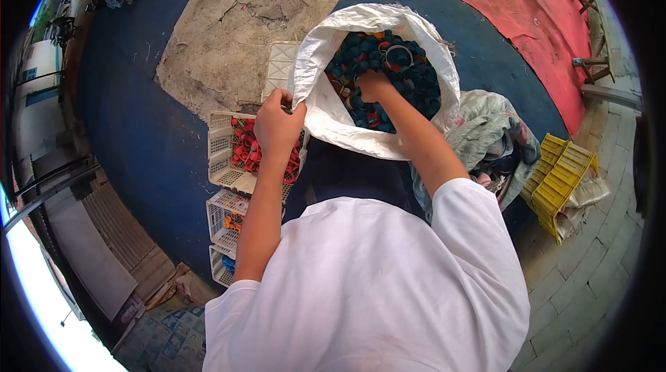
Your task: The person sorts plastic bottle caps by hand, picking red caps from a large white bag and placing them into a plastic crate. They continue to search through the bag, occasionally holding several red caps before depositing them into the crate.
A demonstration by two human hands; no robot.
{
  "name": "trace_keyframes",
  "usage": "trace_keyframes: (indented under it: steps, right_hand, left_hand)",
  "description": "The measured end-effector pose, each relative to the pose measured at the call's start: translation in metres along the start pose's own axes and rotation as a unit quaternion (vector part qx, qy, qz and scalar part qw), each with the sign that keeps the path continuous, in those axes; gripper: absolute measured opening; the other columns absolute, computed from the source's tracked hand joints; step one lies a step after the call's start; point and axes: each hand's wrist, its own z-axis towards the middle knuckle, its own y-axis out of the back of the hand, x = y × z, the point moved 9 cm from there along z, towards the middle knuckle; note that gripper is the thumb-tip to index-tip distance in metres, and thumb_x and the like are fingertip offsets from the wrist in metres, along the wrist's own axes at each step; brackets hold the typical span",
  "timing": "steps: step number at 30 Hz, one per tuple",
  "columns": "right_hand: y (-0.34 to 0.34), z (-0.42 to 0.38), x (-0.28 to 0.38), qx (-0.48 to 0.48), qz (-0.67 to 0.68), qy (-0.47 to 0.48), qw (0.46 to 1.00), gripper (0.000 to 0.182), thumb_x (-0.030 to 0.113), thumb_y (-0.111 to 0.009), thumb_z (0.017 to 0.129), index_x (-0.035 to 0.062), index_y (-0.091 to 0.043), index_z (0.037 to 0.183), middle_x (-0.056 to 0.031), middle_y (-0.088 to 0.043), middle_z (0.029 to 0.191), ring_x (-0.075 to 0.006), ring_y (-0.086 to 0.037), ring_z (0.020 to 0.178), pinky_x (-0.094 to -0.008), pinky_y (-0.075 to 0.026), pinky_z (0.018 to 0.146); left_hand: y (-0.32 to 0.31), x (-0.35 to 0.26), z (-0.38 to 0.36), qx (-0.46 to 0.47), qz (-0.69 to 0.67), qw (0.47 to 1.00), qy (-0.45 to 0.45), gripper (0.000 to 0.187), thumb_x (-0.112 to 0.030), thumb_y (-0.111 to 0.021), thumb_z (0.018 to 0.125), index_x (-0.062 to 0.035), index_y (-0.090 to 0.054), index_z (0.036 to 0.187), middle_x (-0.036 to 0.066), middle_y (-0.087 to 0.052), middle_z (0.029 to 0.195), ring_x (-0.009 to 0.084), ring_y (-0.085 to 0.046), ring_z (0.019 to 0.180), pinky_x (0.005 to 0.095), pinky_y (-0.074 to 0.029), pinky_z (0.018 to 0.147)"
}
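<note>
A large white woven sack [318, 105] stands open in front of me, its rim rolled outward. Inside lies a heap of small plastic bottle caps [416, 98], mostly dark green-blue with some orange and red. A pale ring [398, 57] rests on top of them. At the sack's left rim, my left hand [279, 122] is closed on the edge. My right hand [373, 86] reaches down into the sack and touches the caps; its fingers are hidden from view.
White crates stand at left: one with red caps [246, 146], one with orange pieces [232, 221], one with blue pieces [227, 263]. A whitish-green sack [479, 119] and yellow crates [557, 178] are at right. A white crate [279, 67] sits behind my left hand.
</note>
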Motion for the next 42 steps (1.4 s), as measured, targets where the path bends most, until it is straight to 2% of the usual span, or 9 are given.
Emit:
trace_keyframes:
  steps: [7, 10, 13, 16, 19, 25, 34, 37, 42]
  right_hand:
    - [-0.003, -0.015, -0.028, 0.021, 0.011, -0.02, 1.0, 0.044, 0.023, -0.061, 0.078, 0.0117, -0.074, 0.119, -0.0161, -0.066, 0.129, -0.0347, -0.056, 0.127, -0.047, -0.049, 0.101]
    - [-0.007, -0.01, -0.045, 0.031, 0.14, -0.026, 0.989, 0.046, 0.025, -0.061, 0.081, 0.0091, -0.072, 0.122, -0.0182, -0.065, 0.132, -0.0381, -0.057, 0.127, -0.0456, -0.047, 0.105]
    - [-0.005, -0.006, -0.05, 0.018, 0.095, -0.024, 0.995, 0.048, 0.031, -0.068, 0.085, 0.0077, -0.069, 0.126, -0.0191, -0.067, 0.128, -0.0392, -0.065, 0.115, -0.0432, -0.05, 0.102]
    - [-0.005, -0.01, -0.051, -0.026, 0.105, -0.059, 0.992, 0.046, 0.033, -0.069, 0.085, 0.0123, -0.07, 0.126, -0.0178, -0.068, 0.126, -0.038, -0.064, 0.116, -0.0431, -0.05, 0.102]
    - [-0.001, -0.016, -0.041, -0.013, 0.061, -0.059, 0.996, 0.047, 0.04, -0.073, 0.083, 0.0176, -0.072, 0.125, -0.0159, -0.07, 0.124, -0.0367, -0.065, 0.117, -0.043, -0.051, 0.102]
    - [0.009, -0.029, -0.021, 0.083, 0.017, -0.119, 0.989, 0.072, 0.047, -0.087, 0.073, 0.011, -0.066, 0.132, -0.0129, -0.064, 0.136, -0.0336, -0.06, 0.126, -0.0452, -0.048, 0.104]
    - [-0.004, -0.02, -0.016, 0.107, 0.025, -0.137, 0.984, 0.067, 0.033, -0.088, 0.072, 0.0165, -0.066, 0.133, -0.01, -0.057, 0.145, -0.0344, -0.043, 0.14, -0.0577, -0.035, 0.111]
    - [0.001, -0.03, -0.021, 0.098, 0.076, -0.14, 0.982, 0.059, 0.026, -0.087, 0.07, 0.022, -0.068, 0.126, -0.0052, -0.059, 0.143, -0.0359, -0.045, 0.137, -0.0623, -0.033, 0.109]
    - [-0.002, -0.028, -0.029, 0.054, 0.145, -0.107, 0.982, 0.049, 0.019, -0.086, 0.069, 0.0229, -0.071, 0.116, -0.0002, -0.07, 0.124, -0.0315, -0.053, 0.129, -0.0597, -0.034, 0.103]
  left_hand:
    - [0.003, -0.015, -0.013, 0.0, -0.049, 0.998, -0.031, 0.031, -0.026, -0.078, 0.083, -0.0022, -0.068, 0.1, 0.014, -0.071, 0.093, 0.0296, -0.07, 0.081, 0.0393, -0.054, 0.075]
    - [0.006, -0.022, -0.02, -0.012, -0.066, 0.996, -0.055, 0.031, -0.024, -0.076, 0.086, -0.0009, -0.067, 0.105, 0.015, -0.07, 0.102, 0.0307, -0.069, 0.091, 0.0388, -0.053, 0.082]
    - [0.003, -0.018, -0.025, -0.024, -0.083, 0.993, -0.079, 0.032, -0.022, -0.074, 0.087, -0.0008, -0.066, 0.11, 0.016, -0.068, 0.109, 0.0325, -0.067, 0.1, 0.0399, -0.052, 0.088]
    - [-0.001, -0.015, -0.03, -0.025, -0.108, 0.99, -0.09, 0.033, -0.02, -0.072, 0.088, -0.0014, -0.065, 0.114, 0.016, -0.065, 0.115, 0.0353, -0.063, 0.108, 0.0417, -0.051, 0.093]
    - [0.0, -0.016, -0.035, -0.019, -0.124, 0.988, -0.086, 0.035, -0.018, -0.071, 0.088, -0.0006, -0.064, 0.117, 0.016, -0.065, 0.118, 0.0358, -0.062, 0.112, 0.0419, -0.049, 0.096]
    - [0.003, -0.017, -0.042, -0.029, -0.135, 0.985, -0.101, 0.035, -0.017, -0.07, 0.089, 0.0001, -0.063, 0.118, 0.016, -0.065, 0.119, 0.036, -0.062, 0.113, 0.0422, -0.049, 0.097]
    - [0.011, -0.025, -0.053, -0.04, -0.165, 0.979, -0.118, 0.028, -0.013, -0.07, 0.089, -0.0008, -0.066, 0.114, 0.015, -0.066, 0.121, 0.0325, -0.063, 0.115, 0.0397, -0.048, 0.102]
    - [0.011, -0.022, -0.057, -0.05, -0.176, 0.975, -0.124, 0.027, -0.013, -0.07, 0.089, -0.0014, -0.067, 0.113, 0.014, -0.066, 0.121, 0.032, -0.062, 0.117, 0.0401, -0.047, 0.103]
    - [0.011, -0.016, -0.058, -0.051, -0.196, 0.971, -0.126, 0.025, -0.012, -0.07, 0.089, -0.0015, -0.067, 0.111, 0.013, -0.066, 0.12, 0.0317, -0.062, 0.116, 0.0405, -0.047, 0.102]
